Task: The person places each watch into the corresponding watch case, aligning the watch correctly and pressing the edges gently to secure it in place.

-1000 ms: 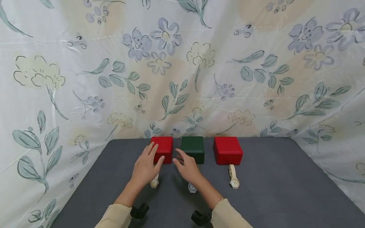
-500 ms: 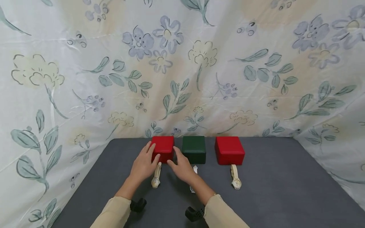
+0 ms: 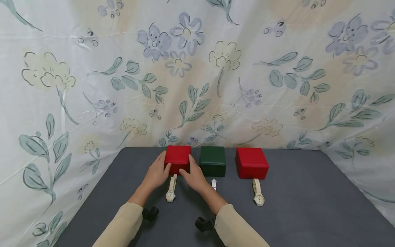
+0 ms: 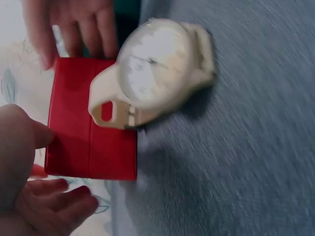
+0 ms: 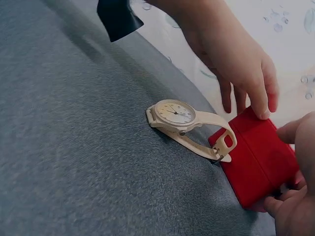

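Observation:
My left hand [image 3: 156, 173] and right hand [image 3: 195, 175] hold the leftmost red box [image 3: 178, 155] from its two sides. Both thumbs lie against its front face, and the fingers reach along the sides; their tips are partly hidden. In the left wrist view, some left fingers [image 4: 61, 201] stand apart from the box. In front of this box lies a cream wristwatch [image 3: 170, 195] with its strap buckled into a loop, face toward me. The right wrist view shows the same wristwatch [image 5: 174, 113] with the strap's buckle close to the box front.
A green box [image 3: 213, 160] and another red box [image 3: 252, 162] stand in the same row. A white watch strap [image 3: 214, 184] shows beyond my right forearm, and a second cream wristwatch [image 3: 258, 195] lies before the right box. Floral cloth [image 3: 197, 75] hangs behind the grey table [image 3: 308, 206].
My hands have come together around the left red box; the right one moved left, away from the green box. The left wristwatch is uncovered in the head view. The boxes stay in place.

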A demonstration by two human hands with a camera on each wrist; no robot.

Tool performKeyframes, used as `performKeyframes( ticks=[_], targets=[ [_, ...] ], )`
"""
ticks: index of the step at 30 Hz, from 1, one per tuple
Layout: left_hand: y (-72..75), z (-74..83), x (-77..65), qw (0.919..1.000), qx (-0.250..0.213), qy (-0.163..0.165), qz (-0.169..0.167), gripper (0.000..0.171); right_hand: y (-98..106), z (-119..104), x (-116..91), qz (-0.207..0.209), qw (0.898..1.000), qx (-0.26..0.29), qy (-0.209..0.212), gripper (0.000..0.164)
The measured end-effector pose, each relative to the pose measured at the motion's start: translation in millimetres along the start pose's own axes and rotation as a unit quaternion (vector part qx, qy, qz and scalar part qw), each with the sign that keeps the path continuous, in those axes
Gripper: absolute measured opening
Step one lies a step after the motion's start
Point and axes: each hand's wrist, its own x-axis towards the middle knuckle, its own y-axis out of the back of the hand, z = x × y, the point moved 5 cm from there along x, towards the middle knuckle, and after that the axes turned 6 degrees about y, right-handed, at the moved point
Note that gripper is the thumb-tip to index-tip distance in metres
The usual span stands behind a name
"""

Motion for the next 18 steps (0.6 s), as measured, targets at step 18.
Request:
performKeyframes(
  ticks=[18],
  targets=[
    [-11.2,-14.0,8.4,0.9912,-0.094,0.078,-0.052,0.050,-7.2,17.1,7.3,0.029,0.998,0.037,-0.032,0.072]
  ],
)
